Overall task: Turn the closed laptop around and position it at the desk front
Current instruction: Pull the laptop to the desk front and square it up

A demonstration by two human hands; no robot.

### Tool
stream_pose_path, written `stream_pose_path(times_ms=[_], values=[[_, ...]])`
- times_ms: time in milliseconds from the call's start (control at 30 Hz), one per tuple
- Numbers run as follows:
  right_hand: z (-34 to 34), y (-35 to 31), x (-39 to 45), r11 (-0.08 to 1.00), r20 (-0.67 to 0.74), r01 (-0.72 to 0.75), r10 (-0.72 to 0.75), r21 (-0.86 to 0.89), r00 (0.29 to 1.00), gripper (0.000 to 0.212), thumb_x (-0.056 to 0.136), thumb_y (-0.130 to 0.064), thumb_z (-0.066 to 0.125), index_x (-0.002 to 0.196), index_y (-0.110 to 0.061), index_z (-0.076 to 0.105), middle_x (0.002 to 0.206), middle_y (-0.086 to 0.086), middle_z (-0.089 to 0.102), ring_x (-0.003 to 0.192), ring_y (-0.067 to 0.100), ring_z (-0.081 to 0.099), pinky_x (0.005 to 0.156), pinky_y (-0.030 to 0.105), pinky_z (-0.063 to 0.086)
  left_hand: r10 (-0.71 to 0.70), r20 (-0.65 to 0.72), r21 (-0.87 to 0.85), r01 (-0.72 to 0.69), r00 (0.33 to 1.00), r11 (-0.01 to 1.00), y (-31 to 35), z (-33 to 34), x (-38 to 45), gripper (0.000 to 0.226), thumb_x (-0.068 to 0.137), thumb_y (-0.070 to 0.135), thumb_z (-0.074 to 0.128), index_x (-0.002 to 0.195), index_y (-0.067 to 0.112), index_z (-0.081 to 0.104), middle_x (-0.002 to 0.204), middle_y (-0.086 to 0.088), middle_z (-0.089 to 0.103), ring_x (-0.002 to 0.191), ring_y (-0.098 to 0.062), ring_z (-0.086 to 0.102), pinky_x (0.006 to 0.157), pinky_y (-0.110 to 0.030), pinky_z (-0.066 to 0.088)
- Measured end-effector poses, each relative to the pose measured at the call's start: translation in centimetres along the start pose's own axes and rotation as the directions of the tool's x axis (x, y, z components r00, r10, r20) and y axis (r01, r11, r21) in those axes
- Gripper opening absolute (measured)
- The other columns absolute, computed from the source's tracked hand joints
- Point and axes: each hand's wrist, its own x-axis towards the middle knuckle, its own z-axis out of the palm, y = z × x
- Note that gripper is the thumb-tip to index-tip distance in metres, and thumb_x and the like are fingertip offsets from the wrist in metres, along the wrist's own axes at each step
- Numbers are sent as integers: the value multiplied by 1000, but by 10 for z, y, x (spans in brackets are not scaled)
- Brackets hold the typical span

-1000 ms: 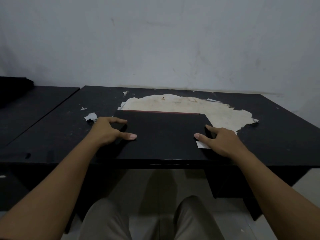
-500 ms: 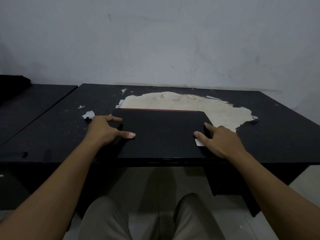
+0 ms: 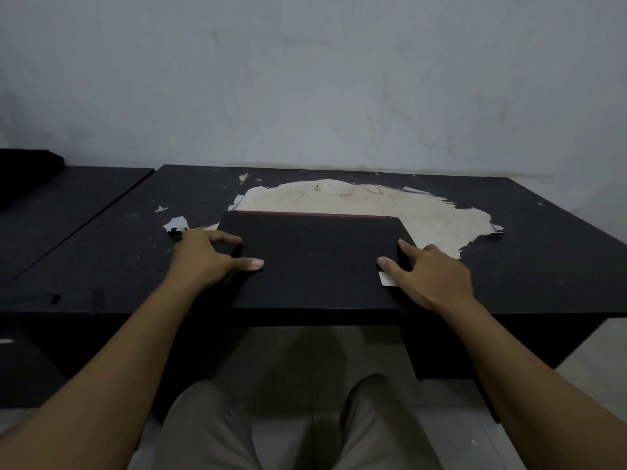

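Note:
A closed black laptop [image 3: 315, 259] with a red strip along its far edge lies flat on the black desk [image 3: 543, 252], its near edge at the desk front. My left hand [image 3: 203, 259] grips its left side, thumb on the lid, fingers around the edge. My right hand [image 3: 431, 273] holds its right side, thumb and forefinger on the lid, beside a small white sticker [image 3: 386, 279]. The near corners are hidden under my hands.
A large pale patch [image 3: 373, 201] where the desk's top layer has peeled off lies behind the laptop. A second black desk [image 3: 68, 198] joins at the left, with a dark object [image 3: 27, 174] on it. A grey wall stands behind. My knees show below.
Both hands keep their hold on the laptop's sides. The laptop and hands sit almost where they were; only the view has shifted slightly.

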Motion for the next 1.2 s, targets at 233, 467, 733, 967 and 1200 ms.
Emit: stream_pose_path(times_ms=[233, 467, 733, 967, 1200], values=[[0, -4, -2, 1000, -44, -13, 12, -20, 999, 83, 88, -86, 28, 157, -42, 39, 133, 4, 60, 121, 29, 60, 90, 41, 47, 43, 26, 100, -45, 999, 994, 1, -1, 3, 71, 52, 56, 95, 116, 30, 78, 151, -8, 56, 142, -30, 47, 110, -46, 44], [1, -2, -5, 985, -29, -11, 16, 171, 999, 84, 86, -85, 42, 154, -34, 48, 142, 8, 60, 130, 31, 56, 100, 45, 45, 86, 129, 124, -102, 988, 987, 2, -7, -15, 93, 49, 77, 82, 132, 41, 67, 159, -3, 47, 145, -27, 43, 111, -45, 40], [22, 46, -62, 860, -39, 194, -200, 473, 979, 93, 52, -90, 76, 139, -70, 45, 167, -10, 30, 152, 27, 25, 121, 58, 25, 287, 211, 123, -317, 934, 941, -40, -7, -63, 93, 47, 70, 88, 134, 61, 57, 170, 17, 18, 155, -12, 21, 119, -41, 20], [38, 48, -61, 820, -241, 333, -244, 465, 939, 66, 83, -68, 66, 145, -49, 55, 158, -14, 38, 142, 11, 40, 114, 43, 41, 500, -20, 200, -486, 866, 850, -62, 14, -61, 81, 61, 66, 80, 138, 47, 62, 162, 11, 42, 151, -20, 37, 117, -52, 38], [52, 46, -58, 868, -345, 335, -208, 366, 915, 66, 83, -65, 67, 144, -43, 58, 157, 5, 46, 136, 32, 52, 102, 53, 51, 556, -85, 280, -516, 827, 810, -70, 23, -55, 81, 60, 61, 81, 137, 40, 66, 158, 6, 49, 147, -28, 45, 109, -57, 47]])
